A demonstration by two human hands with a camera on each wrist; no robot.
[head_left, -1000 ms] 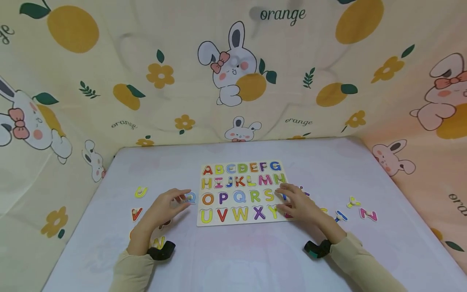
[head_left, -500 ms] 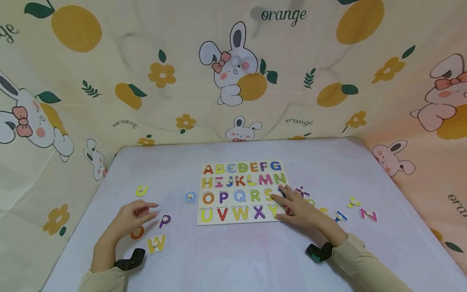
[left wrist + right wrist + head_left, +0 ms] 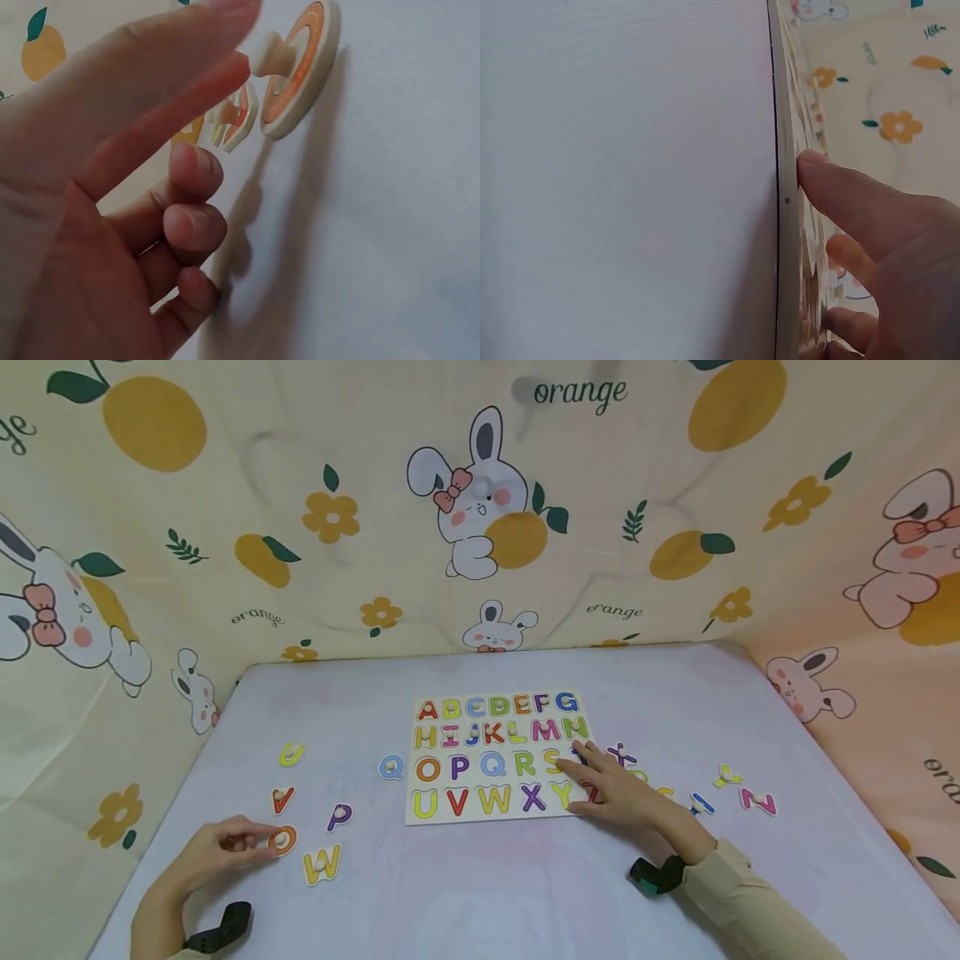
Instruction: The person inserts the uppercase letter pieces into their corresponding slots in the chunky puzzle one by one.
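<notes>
Head view: your left hand (image 3: 212,857), unclenched, at orange O (image 3: 291,839); your right hand (image 3: 621,791), spread loose, rests on letter board (image 3: 474,782).

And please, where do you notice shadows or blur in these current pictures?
Left wrist view: soft shadows on the table beside the orange O piece, and the left hand has its closest finger slightly blurred; right wrist view: a shadow darkens the table beside the board; head view: fairly even light.

"orange" on cloth (image 3: 375,410), A–S on board (image 3: 475,781)
</notes>
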